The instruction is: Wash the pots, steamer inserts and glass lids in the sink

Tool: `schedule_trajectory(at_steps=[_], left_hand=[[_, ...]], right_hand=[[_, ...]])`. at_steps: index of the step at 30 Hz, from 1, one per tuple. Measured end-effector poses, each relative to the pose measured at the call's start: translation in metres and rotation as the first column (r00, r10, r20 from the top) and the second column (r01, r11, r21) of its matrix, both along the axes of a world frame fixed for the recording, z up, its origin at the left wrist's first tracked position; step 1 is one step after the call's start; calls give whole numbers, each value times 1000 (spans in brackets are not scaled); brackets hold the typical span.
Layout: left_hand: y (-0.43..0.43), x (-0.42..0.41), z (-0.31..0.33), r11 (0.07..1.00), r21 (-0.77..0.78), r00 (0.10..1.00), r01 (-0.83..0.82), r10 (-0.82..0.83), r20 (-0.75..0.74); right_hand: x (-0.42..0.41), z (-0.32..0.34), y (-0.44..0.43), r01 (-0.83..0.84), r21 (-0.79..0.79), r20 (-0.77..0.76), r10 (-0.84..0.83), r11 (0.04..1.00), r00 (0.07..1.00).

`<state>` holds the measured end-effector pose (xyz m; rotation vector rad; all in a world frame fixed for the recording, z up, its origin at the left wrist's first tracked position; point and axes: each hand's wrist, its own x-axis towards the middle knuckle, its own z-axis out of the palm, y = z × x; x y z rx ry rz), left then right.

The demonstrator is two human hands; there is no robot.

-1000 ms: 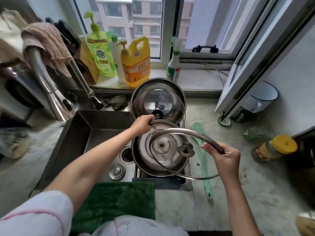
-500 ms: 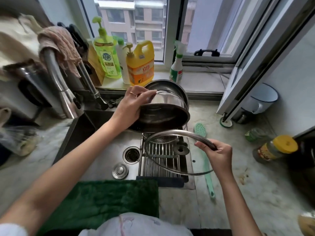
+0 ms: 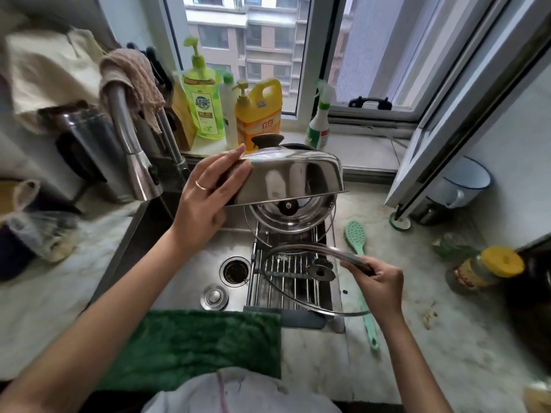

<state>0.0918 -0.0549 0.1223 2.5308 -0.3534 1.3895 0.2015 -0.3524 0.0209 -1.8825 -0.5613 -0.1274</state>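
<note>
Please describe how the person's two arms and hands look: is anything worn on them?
Both forearms are bare, with no sleeves showing. The left hand wears a thin ring on one finger. The right hand shows no ring or glove.

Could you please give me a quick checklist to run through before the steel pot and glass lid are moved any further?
1. Left hand holds the upturned stainless steel pot: ok.
2. Right hand grips the steel-rimmed glass lid by its rim: ok.
3. Metal drying rack over the sink has free space: ok.
4. Second glass lid behind sits stable: cannot tell.
5. Chrome faucet running: cannot tell.
</note>
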Motion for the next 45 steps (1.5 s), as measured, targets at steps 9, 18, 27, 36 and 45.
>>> schedule_trajectory(at_steps=[9, 18, 27, 36, 45], left_hand=[[-6, 24, -13, 995, -97, 998, 1, -7, -58], [-19, 71, -74, 952, -304, 863, -24, -134, -487], [-4, 100, -119, 914, -398, 723, -83, -220, -655], [1, 118, -124, 841, -481, 622, -247, -243, -744], [16, 110, -118, 862, -358, 488, -359, -154, -859]], right_hand=[[-1, -10, 4, -13, -134, 149, 33, 991, 988], [-3, -7, 28, -82, -376, 363, 228, 923, 903], [19, -31, 79, -122, -517, 170, 241, 847, 955], [51, -45, 100, -171, -506, 144, 279, 845, 949], [37, -49, 94, -301, -688, -27, 390, 661, 920]])
